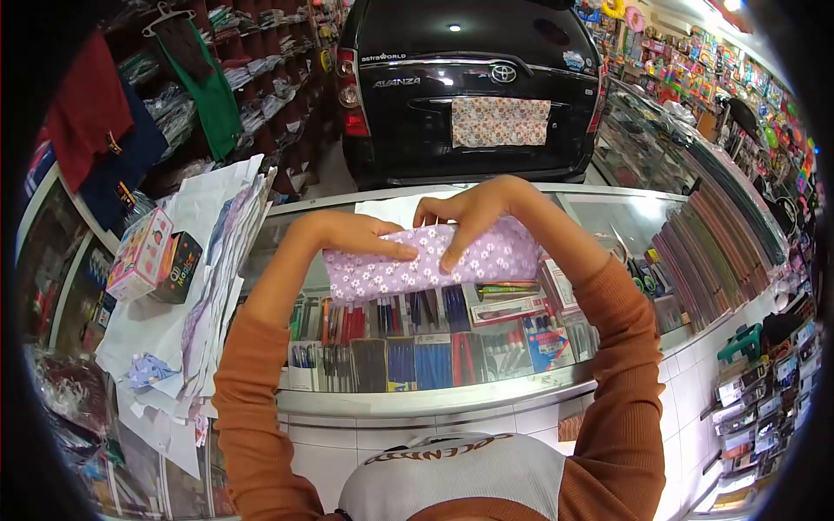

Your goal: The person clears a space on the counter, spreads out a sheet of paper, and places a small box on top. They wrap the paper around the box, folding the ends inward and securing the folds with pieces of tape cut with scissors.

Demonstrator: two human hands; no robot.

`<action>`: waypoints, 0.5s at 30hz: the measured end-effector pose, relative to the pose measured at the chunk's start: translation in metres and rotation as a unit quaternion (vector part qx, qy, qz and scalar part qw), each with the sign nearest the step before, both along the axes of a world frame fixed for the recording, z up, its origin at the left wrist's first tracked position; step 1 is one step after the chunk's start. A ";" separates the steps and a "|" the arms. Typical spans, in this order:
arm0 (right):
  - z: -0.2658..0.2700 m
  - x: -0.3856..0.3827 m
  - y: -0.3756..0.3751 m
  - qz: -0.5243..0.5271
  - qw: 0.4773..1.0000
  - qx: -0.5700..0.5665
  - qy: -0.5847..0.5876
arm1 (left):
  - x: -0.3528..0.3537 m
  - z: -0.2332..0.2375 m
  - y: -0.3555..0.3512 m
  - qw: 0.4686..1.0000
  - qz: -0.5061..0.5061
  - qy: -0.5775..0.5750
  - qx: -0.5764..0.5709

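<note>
Above the glass counter, a long parcel in lilac floral wrapping paper (391,273) is held between my two hands. My left hand (369,236) grips its upper edge left of the middle, thumb lying across the front. Close beside it, my right hand (473,217) pinches the same edge, with the thumb pressed on the front and the other fingers bent at the back. What the paper encloses, if anything, is hidden. A white sheet of paper (395,208) lies on the counter just behind the hands.
Pens and stationery fill the glass display counter (417,402) beneath the parcel. At left stand a stack of paper sheets (208,208), a pink box (139,256) and a black box (180,269). Books (712,252) line the right side. A black car (469,52) is parked behind.
</note>
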State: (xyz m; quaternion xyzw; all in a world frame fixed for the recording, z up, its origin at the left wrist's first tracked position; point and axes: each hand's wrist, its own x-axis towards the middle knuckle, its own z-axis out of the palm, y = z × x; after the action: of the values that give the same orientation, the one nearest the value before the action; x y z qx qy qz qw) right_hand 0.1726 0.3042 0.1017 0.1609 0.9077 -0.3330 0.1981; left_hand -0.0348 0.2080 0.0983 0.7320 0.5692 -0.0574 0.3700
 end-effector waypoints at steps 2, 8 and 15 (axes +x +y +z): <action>0.002 0.007 -0.011 0.001 0.996 0.083 0.028 | -0.004 -0.005 0.009 0.999 -0.001 0.036 0.033; -0.016 0.018 -0.019 -0.013 0.978 0.192 0.081 | -0.018 -0.027 0.028 0.994 -0.030 -0.061 0.080; -0.019 0.020 -0.020 -0.024 0.977 0.185 0.100 | 0.003 -0.011 -0.004 0.981 -0.085 -0.033 0.173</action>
State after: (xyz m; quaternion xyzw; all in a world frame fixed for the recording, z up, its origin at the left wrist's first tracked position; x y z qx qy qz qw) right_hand 0.1926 0.2847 0.0828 0.1828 0.9647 -0.1780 0.0647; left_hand -0.0319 0.2036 0.0876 0.8320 0.4940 0.0353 0.2500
